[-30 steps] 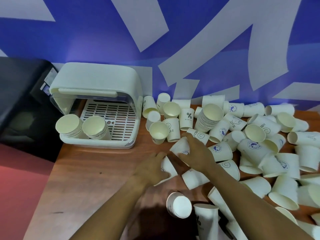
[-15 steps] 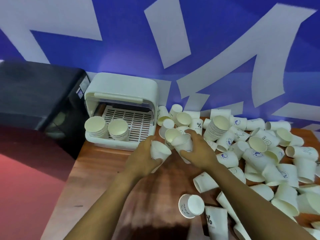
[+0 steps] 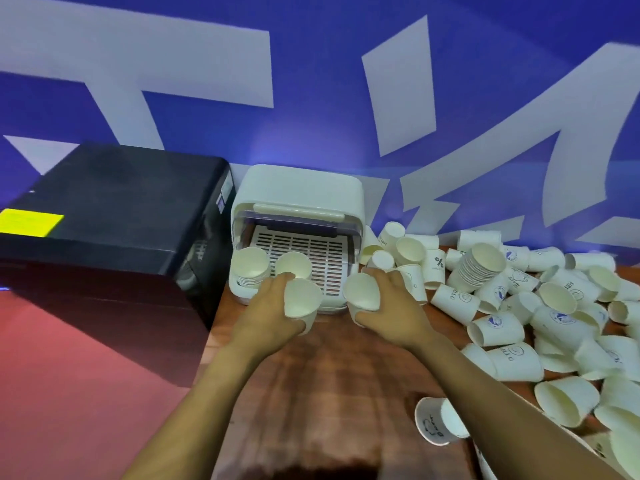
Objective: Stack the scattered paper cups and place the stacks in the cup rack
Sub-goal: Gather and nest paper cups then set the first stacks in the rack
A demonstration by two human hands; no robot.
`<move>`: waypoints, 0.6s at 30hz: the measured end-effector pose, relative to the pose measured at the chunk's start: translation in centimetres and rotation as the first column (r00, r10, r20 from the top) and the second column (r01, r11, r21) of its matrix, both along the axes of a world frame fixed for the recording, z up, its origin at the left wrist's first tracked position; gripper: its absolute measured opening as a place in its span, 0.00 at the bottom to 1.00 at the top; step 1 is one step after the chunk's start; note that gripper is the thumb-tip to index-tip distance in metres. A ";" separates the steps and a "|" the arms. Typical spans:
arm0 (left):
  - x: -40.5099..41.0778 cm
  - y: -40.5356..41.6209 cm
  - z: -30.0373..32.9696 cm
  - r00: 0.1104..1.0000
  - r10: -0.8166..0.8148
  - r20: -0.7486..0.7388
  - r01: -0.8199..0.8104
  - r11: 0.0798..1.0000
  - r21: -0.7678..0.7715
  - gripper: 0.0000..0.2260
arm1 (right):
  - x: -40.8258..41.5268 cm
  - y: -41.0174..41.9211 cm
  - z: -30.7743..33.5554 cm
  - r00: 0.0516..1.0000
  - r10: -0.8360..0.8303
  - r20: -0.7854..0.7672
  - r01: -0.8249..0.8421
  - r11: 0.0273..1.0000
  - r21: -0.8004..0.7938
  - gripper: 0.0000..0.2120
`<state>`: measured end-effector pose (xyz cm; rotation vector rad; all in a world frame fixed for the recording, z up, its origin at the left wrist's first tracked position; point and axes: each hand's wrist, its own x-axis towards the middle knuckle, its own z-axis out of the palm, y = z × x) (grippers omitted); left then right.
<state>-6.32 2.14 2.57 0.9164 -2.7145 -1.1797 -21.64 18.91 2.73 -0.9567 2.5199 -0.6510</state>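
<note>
Blue wall with pale lettering backs a wooden table (image 3: 311, 393), where a white cup rack (image 3: 298, 199) stands beside a black box (image 3: 114, 216). Each of the person's hands grips one paper cup in front of the rack's open mouth. The left hand (image 3: 266, 320) curls its fingers round a cup (image 3: 302, 301) whose long axis tilts up toward the camera, open mouth facing the viewer. The right hand (image 3: 391, 306) wraps another cup (image 3: 362, 292) the same way, mouth turned up and leftward; its base is hidden by the fingers. Two stacks (image 3: 250, 266) already stand in the rack's front left, mouths up, the second stack (image 3: 293, 266) partly covered by the left hand's fingertips. Half a second ago both hands held the cups close together over the table near the pile; now they are apart and right at the rack's front edge. Loose cups (image 3: 498, 327) lie scattered at every angle to the right, with a tall tilted stack (image 3: 479, 268) among them; those at the frame's lower right corner are cut off.
</note>
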 end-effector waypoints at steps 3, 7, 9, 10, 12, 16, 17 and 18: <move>0.7 -2.3 1.1 0.998 0.043 -0.036 -0.043 0.999 -0.016 0.34 | 0.7 -1.7 0.2 1.000 -0.009 -0.009 0.008 0.998 -0.067 0.33; 1.5 -5.7 2.3 0.990 0.104 -0.094 -0.107 0.994 -0.020 0.33 | 1.9 -4.3 0.3 0.999 -0.052 -0.010 0.049 0.985 -0.166 0.34; 1.7 -7.0 2.9 0.985 0.116 -0.125 -0.123 0.991 -0.044 0.32 | 2.5 -5.5 0.3 0.997 -0.078 0.006 0.078 0.974 -0.213 0.34; 1.7 -7.6 3.1 0.983 0.116 -0.141 -0.125 0.991 -0.051 0.31 | 2.8 -6.0 0.3 0.996 -0.088 0.010 0.088 0.970 -0.226 0.34; 1.6 -8.8 3.2 0.980 0.124 -0.158 -0.133 0.990 -0.045 0.31 | 3.2 -7.1 0.5 0.994 -0.110 0.002 0.107 0.962 -0.251 0.35; 1.2 -10.4 3.2 0.977 0.153 -0.151 -0.160 0.986 -0.039 0.32 | 3.2 -9.2 0.6 0.992 -0.122 -0.028 0.110 0.954 -0.279 0.36; 1.0 -10.7 3.1 0.977 0.158 -0.145 -0.165 0.985 -0.042 0.32 | 3.2 -9.7 0.6 0.992 -0.119 -0.037 0.104 0.957 -0.272 0.36; 0.8 -10.9 2.9 0.977 0.157 -0.141 -0.165 0.985 -0.046 0.32 | 3.1 -10.1 0.5 0.992 -0.114 -0.045 0.098 0.959 -0.265 0.37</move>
